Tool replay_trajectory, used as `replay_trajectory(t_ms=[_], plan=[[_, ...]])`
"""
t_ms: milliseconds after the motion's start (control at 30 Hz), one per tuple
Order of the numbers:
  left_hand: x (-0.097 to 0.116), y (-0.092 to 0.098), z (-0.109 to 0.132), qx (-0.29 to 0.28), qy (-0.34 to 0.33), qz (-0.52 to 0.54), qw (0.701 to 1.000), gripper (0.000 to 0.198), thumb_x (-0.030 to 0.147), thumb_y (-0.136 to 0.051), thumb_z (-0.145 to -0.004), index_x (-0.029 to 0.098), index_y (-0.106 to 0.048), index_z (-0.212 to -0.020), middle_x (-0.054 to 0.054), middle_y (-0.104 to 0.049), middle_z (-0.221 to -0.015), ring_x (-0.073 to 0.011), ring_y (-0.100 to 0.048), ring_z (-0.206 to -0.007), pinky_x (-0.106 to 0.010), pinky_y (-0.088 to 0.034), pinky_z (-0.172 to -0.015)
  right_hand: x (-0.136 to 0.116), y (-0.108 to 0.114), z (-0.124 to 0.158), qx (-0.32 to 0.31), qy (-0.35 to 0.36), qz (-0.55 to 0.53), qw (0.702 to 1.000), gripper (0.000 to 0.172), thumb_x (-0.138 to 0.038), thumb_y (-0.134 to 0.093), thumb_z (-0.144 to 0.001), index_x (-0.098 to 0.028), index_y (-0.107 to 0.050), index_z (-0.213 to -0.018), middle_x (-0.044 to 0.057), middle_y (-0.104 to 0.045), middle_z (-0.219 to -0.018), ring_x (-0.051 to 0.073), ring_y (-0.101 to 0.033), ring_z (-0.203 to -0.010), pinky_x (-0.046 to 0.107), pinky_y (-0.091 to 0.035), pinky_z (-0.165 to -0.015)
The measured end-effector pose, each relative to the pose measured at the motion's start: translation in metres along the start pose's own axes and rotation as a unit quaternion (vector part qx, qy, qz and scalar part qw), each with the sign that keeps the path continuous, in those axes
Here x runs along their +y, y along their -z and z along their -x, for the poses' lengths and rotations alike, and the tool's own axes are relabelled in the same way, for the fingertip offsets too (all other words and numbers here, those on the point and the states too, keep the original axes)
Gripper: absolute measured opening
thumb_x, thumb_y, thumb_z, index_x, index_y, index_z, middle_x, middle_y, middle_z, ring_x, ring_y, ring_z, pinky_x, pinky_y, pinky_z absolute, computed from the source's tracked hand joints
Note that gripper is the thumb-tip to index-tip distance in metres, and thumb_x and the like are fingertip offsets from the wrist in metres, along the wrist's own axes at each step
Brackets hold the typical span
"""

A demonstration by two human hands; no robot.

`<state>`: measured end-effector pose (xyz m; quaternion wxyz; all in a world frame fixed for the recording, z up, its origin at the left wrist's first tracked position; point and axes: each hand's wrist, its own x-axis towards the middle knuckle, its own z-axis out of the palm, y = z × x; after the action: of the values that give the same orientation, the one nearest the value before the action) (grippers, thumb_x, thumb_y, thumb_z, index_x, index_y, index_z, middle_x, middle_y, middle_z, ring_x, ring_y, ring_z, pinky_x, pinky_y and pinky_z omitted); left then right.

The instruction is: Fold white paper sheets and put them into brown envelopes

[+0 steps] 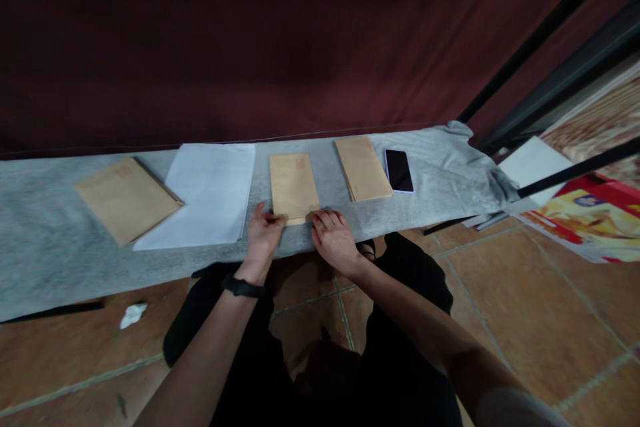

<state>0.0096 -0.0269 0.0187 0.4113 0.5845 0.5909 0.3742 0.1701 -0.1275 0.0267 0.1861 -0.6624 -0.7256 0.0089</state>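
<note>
A brown paper envelope (294,183) lies flat on the grey cloth in front of me, its narrow flap edge towards my body. My left hand (265,232) pinches the near left corner, thumb and fingers closed on the paper. At the near right corner, the curled fingers of my right hand (334,237) grip the same edge. To the right lies a stack of brown envelopes (364,170). More brown envelopes (127,199) rest at an angle on the left, partly over a stack of white paper (210,193).
A phone (399,171) with a dark screen lies right of the envelopes. The grey cloth (430,203) covers a long narrow table. Dark red fabric (300,47) hangs behind it. On the tiled floor are a colourful box (590,217) and a crumpled white tissue (133,315).
</note>
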Motion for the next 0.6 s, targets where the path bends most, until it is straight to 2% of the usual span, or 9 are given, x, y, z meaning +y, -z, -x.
replay_trajectory(t_ms=[100,167,233,333,367,433,500,533,600], plan=[[0.016,0.004,0.002,-0.005,0.056,0.065,0.996,0.054,0.018,-0.072,-0.07,0.017,-0.059,-0.122,0.003,-0.065,-0.075,-0.0153,-0.065,-0.066,-0.029,-0.053,-0.066,-0.004,0.003,-0.005,-0.016,-0.014,0.008,1.0,0.037,-0.03,-0.05,-0.103,-0.01,-0.061,-0.131,0.018,-0.062,-0.135,0.03,-0.055,-0.122,0.047,-0.041,-0.109],[0.032,0.004,0.006,-0.022,0.078,0.122,0.989,0.053,0.018,-0.072,-0.066,0.017,-0.062,-0.118,0.003,-0.066,-0.075,-0.0153,-0.064,-0.067,-0.028,-0.053,-0.067,-0.007,0.006,-0.009,-0.023,-0.036,0.012,0.999,0.044,-0.037,-0.055,-0.101,-0.01,-0.057,-0.135,0.019,-0.062,-0.132,0.031,-0.056,-0.117,0.047,-0.045,-0.103],[0.05,0.0,0.011,-0.04,0.069,0.158,0.984,0.055,0.017,-0.072,-0.064,0.017,-0.062,-0.119,0.004,-0.066,-0.075,-0.0146,-0.063,-0.068,-0.027,-0.052,-0.069,-0.009,0.012,-0.014,-0.021,-0.055,0.014,0.998,0.052,-0.041,-0.058,-0.099,-0.011,-0.052,-0.141,0.019,-0.063,-0.128,0.032,-0.058,-0.113,0.046,-0.048,-0.098],[0.075,-0.012,0.019,-0.098,0.039,0.184,0.977,0.059,0.019,-0.073,-0.066,0.017,-0.061,-0.124,0.004,-0.065,-0.074,-0.0144,-0.064,-0.071,-0.026,-0.051,-0.07,-0.005,0.021,-0.022,-0.018,-0.082,-0.019,0.996,0.043,-0.031,-0.054,-0.1,-0.015,-0.054,-0.141,0.017,-0.066,-0.122,0.03,-0.062,-0.108,0.041,-0.053,-0.09],[0.081,-0.017,0.022,-0.115,0.028,0.191,0.974,0.058,0.022,-0.074,-0.07,0.018,-0.061,-0.126,0.001,-0.068,-0.08,-0.0156,-0.066,-0.077,-0.027,-0.051,-0.073,-0.002,0.023,-0.025,-0.013,-0.098,-0.05,0.994,0.039,-0.026,-0.051,-0.1,-0.018,-0.056,-0.138,0.016,-0.067,-0.121,0.028,-0.064,-0.105,0.039,-0.054,-0.087],[0.088,-0.024,0.026,-0.107,0.022,0.21,0.972,0.055,0.033,-0.074,-0.078,0.023,-0.059,-0.13,-0.005,-0.071,-0.106,-0.0192,-0.068,-0.101,-0.028,-0.053,-0.08,0.008,0.026,-0.03,0.019,-0.152,-0.152,0.977,0.034,-0.022,-0.046,-0.101,-0.021,-0.062,-0.131,0.013,-0.068,-0.118,0.025,-0.068,-0.099,0.035,-0.055,-0.083],[0.087,-0.028,0.028,-0.07,0.052,0.223,0.971,0.054,0.04,-0.072,-0.084,0.026,-0.057,-0.134,-0.008,-0.063,-0.133,-0.0215,-0.06,-0.124,-0.028,-0.053,-0.087,0.019,0.025,-0.034,0.066,-0.212,-0.307,0.925,0.03,-0.031,-0.046,-0.102,-0.021,-0.068,-0.119,0.01,-0.071,-0.111,0.023,-0.07,-0.091,0.034,-0.057,-0.079],[0.084,-0.029,0.029,-0.059,0.081,0.228,0.968,0.056,0.041,-0.073,-0.084,0.027,-0.055,-0.135,-0.009,-0.06,-0.139,-0.0219,-0.058,-0.128,-0.029,-0.053,-0.089,0.023,0.024,-0.036,0.081,-0.238,-0.396,0.883,0.031,-0.039,-0.048,-0.101,-0.02,-0.07,-0.111,0.009,-0.072,-0.105,0.022,-0.07,-0.086,0.034,-0.058,-0.076],[0.075,-0.03,0.03,-0.076,0.146,0.243,0.956,0.061,0.038,-0.077,-0.081,0.025,-0.053,-0.135,-0.011,-0.064,-0.134,-0.0223,-0.063,-0.122,-0.03,-0.055,-0.088,0.026,0.019,-0.038,0.078,-0.272,-0.56,0.778,0.039,-0.054,-0.056,-0.095,-0.019,-0.072,-0.097,0.007,-0.074,-0.091,0.02,-0.069,-0.076,0.033,-0.059,-0.07]])
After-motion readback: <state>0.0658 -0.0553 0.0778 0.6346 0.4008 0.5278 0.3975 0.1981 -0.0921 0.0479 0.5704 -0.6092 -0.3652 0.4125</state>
